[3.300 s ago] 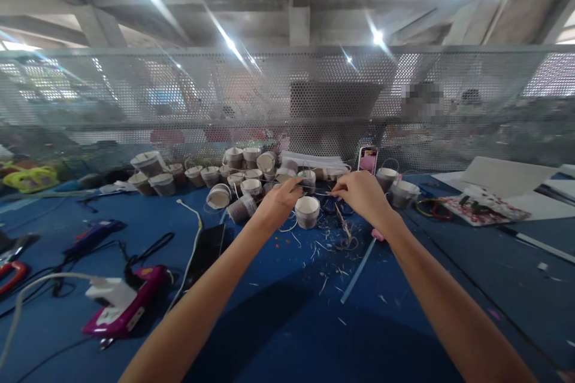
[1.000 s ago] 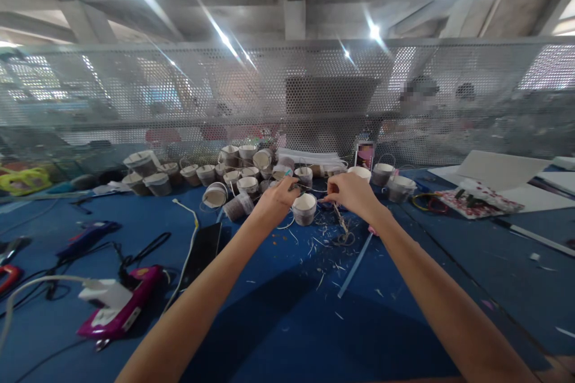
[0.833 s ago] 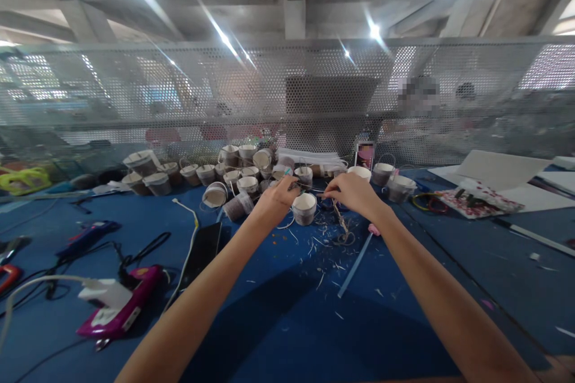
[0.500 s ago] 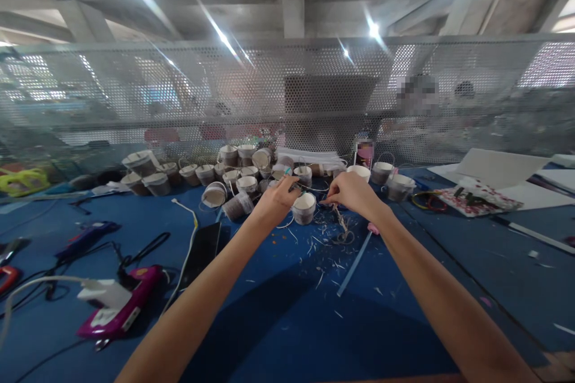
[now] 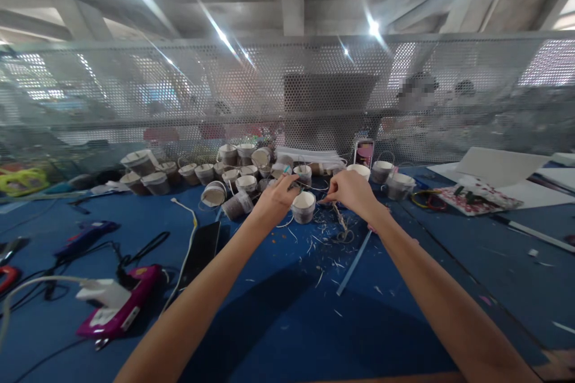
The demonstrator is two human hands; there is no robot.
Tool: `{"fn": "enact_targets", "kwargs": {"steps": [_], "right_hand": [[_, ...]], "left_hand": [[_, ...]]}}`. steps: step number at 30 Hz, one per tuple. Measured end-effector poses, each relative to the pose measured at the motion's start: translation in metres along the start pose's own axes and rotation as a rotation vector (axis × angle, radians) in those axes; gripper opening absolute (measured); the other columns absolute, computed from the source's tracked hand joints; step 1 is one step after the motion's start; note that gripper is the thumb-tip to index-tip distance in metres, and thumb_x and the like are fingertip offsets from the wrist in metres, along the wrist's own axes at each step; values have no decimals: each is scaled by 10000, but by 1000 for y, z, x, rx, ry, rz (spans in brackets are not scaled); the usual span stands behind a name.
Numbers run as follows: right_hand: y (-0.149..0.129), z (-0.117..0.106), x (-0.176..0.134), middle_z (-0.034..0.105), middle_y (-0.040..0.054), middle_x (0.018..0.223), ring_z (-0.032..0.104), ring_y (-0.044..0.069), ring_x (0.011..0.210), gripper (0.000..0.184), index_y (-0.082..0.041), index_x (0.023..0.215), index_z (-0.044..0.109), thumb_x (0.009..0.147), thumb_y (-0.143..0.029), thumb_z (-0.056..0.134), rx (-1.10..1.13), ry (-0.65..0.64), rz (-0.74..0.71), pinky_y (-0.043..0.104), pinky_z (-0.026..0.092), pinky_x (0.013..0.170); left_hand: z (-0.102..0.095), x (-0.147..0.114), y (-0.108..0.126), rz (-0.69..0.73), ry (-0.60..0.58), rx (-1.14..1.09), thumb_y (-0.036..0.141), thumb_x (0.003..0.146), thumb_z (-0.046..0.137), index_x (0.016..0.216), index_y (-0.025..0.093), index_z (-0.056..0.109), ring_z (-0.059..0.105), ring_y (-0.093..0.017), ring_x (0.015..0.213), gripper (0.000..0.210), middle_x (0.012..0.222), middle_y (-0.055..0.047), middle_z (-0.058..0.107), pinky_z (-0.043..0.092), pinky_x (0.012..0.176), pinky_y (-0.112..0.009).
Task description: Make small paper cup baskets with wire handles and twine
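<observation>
A small grey bucket (image 5: 304, 208) with a white inside stands upright between my hands. Just left of its rim is my left hand (image 5: 279, 196), fingers bent and closed; a bit of teal shows at its knuckles, and what it grips is hidden. To the right of the bucket my right hand (image 5: 353, 190) pinches its thumb and fingertips together, low over the table; whatever is in the pinch is too small to make out. Under and in front of it lie pale thread scraps (image 5: 321, 245) and a tangle of beige cord (image 5: 344, 230).
Several similar buckets (image 5: 205, 173) crowd the back, some tipped over. A black phone (image 5: 202, 251), a magenta power strip (image 5: 123, 305) and a glue gun (image 5: 87, 236) lie left on the blue table (image 5: 287, 335). A pale blue stick (image 5: 354, 263) lies right of centre; papers (image 5: 498, 167) farther right.
My right hand and forearm have shifted very slightly, covering more of the pink end of the pale blue stick. The left hand and the bucket look almost the same.
</observation>
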State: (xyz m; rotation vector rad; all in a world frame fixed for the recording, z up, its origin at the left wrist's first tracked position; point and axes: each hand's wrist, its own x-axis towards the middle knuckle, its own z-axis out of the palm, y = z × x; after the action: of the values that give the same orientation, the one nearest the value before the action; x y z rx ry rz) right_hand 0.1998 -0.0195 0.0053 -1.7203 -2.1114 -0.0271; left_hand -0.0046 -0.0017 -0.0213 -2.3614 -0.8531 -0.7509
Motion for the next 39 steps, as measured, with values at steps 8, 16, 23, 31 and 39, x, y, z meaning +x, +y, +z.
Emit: {"fn": "enact_targets", "kwargs": {"steps": [8, 16, 23, 31, 39], "right_hand": [[3, -6, -1, 694, 24, 672, 617, 139, 620, 120, -196, 727, 715, 698, -239, 606, 242, -110, -127, 217, 395, 542], [0, -2, 0, 674, 29, 578, 604, 135, 559, 62, -167, 611, 699, 620, -188, 642, 176, -130, -57, 208, 367, 492], [-3, -2, -2, 663, 21, 566, 594, 126, 559, 46, -172, 563, 670, 607, -180, 659, 154, -35, -25, 205, 357, 503], [-4, 2, 0, 645, 8, 555, 579, 136, 568, 149, -184, 548, 638, 605, -308, 698, 137, 23, -20, 224, 337, 494], [6, 4, 4, 687, 36, 645, 617, 152, 619, 136, -186, 717, 714, 702, -256, 599, 314, -159, -174, 235, 410, 567]], "left_hand": [[-2, 0, 0, -17, 1, 24, 125, 825, 422, 843, 140, 597, 523, -209, 1077, 177, 1135, -114, 549, 482, 860, -317], [-7, 2, 4, 13, 3, -23, 143, 848, 390, 814, 149, 598, 492, -221, 1120, 212, 1152, -103, 545, 405, 956, -401], [-4, 2, 3, 15, 85, -49, 176, 847, 411, 831, 166, 610, 519, -199, 1074, 199, 1158, -95, 541, 379, 980, -428], [2, 3, -2, 27, 144, -176, 193, 839, 433, 771, 153, 612, 531, -194, 1041, 196, 1118, -103, 554, 458, 909, -392], [5, 2, -4, -7, 155, -215, 183, 829, 447, 729, 137, 630, 531, -206, 1040, 213, 1079, -111, 561, 456, 902, -360]]}}
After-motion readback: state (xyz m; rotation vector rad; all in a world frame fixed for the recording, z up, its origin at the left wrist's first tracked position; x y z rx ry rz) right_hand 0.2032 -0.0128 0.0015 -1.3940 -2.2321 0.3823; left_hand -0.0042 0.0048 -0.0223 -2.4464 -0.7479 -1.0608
